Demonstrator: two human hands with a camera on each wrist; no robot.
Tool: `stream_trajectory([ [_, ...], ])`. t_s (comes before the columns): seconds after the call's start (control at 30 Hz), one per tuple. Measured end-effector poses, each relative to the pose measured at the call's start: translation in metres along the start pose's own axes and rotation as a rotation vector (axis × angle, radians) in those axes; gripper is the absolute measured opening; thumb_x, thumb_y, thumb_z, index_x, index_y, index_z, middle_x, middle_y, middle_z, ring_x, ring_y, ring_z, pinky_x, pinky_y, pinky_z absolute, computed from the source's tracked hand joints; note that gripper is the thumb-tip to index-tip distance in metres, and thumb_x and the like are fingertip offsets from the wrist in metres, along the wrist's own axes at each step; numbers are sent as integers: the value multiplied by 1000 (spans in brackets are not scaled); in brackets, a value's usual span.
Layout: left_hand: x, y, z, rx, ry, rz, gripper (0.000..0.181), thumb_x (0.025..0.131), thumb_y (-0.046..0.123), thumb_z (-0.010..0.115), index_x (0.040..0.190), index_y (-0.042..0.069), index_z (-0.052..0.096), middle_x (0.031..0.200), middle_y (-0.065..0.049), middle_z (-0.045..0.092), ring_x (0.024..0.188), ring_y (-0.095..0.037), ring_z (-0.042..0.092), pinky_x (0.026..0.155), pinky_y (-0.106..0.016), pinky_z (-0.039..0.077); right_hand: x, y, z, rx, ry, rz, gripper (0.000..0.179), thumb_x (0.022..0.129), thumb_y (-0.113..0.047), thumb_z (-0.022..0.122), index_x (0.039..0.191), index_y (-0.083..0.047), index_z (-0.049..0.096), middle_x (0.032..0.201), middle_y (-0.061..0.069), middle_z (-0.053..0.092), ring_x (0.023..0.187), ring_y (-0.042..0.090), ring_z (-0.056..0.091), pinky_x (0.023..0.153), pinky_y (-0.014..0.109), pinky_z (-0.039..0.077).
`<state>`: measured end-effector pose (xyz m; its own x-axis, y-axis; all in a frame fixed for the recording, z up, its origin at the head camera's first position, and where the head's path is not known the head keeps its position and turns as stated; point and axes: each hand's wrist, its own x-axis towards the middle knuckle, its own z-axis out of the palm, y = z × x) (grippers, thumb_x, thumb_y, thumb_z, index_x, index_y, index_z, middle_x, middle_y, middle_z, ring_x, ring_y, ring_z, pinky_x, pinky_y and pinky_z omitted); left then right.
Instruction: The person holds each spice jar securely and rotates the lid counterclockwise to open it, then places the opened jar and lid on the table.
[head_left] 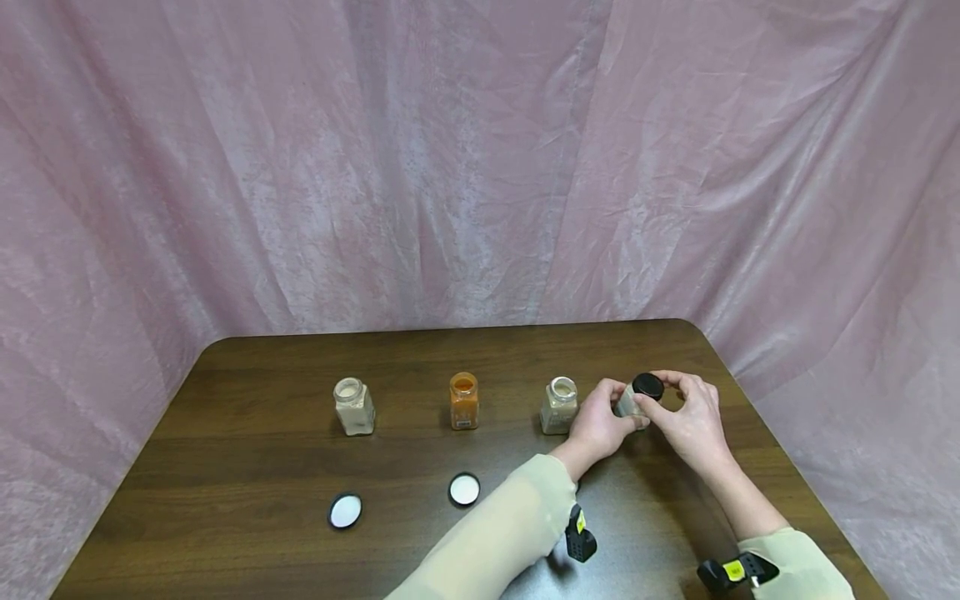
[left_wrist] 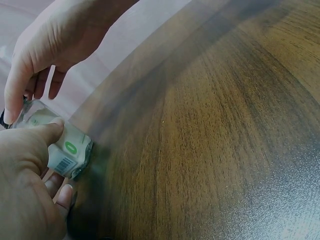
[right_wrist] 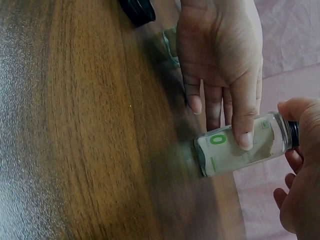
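At the right of the table, my left hand [head_left: 600,423] grips the body of a small glass jar [right_wrist: 235,145] of pale powder, thumb across its label. My right hand [head_left: 696,421] pinches the jar's black lid [head_left: 647,385], which sits on the mouth. The jar is tilted, and its base is close to the tabletop; whether they touch I cannot tell. Just left of my left hand stands an uncapped jar [head_left: 559,408] of pale powder. Farther left are an uncapped jar of orange powder [head_left: 464,404] and another uncapped pale jar [head_left: 354,408].
Two black-rimmed lids lie white side up on the brown wooden table [head_left: 247,467]: a left lid [head_left: 346,511] and a middle lid [head_left: 464,490]. Another black lid [right_wrist: 137,11] shows in the right wrist view. A pink curtain [head_left: 450,167] hangs behind the table.
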<state>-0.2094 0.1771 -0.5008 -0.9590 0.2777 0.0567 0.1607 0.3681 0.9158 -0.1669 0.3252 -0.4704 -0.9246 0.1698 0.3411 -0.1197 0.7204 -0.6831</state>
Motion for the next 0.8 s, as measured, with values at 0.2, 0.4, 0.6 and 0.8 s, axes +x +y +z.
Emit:
stream_trajectory([
  [0.2, 0, -1, 0, 11, -3, 10, 47, 79, 21, 90, 117, 17, 63, 107, 7, 71, 97, -8, 63, 83, -22, 46, 0, 0, -1, 6, -24, -9, 45, 93, -28, 77, 128, -3, 65, 127, 19, 59, 119, 37, 40, 91, 49, 31],
  [0.4, 0, -1, 0, 21, -6, 7, 47, 80, 23, 90, 118, 17, 63, 109, 6, 71, 98, -7, 63, 83, -22, 46, 0, -2, -1, 18, -59, 3, 44, 95, -21, 71, 136, -5, 62, 135, 19, 55, 124, 39, 38, 94, 54, 32],
  [0.6, 0, -1, 0, 22, -3, 6, 47, 80, 23, 90, 118, 17, 63, 109, 6, 71, 97, -6, 62, 83, -22, 47, 0, -2, -1, 12, -77, 9, 47, 95, -16, 68, 140, -6, 60, 139, 19, 52, 126, 39, 37, 95, 55, 33],
  [0.8, 0, -1, 0, 12, -3, 9, 47, 80, 23, 90, 118, 17, 63, 108, 6, 70, 97, -6, 61, 84, -22, 46, 2, -1, -1, 19, -67, -23, 49, 92, -10, 67, 141, -4, 59, 137, 21, 54, 124, 41, 37, 94, 56, 33],
])
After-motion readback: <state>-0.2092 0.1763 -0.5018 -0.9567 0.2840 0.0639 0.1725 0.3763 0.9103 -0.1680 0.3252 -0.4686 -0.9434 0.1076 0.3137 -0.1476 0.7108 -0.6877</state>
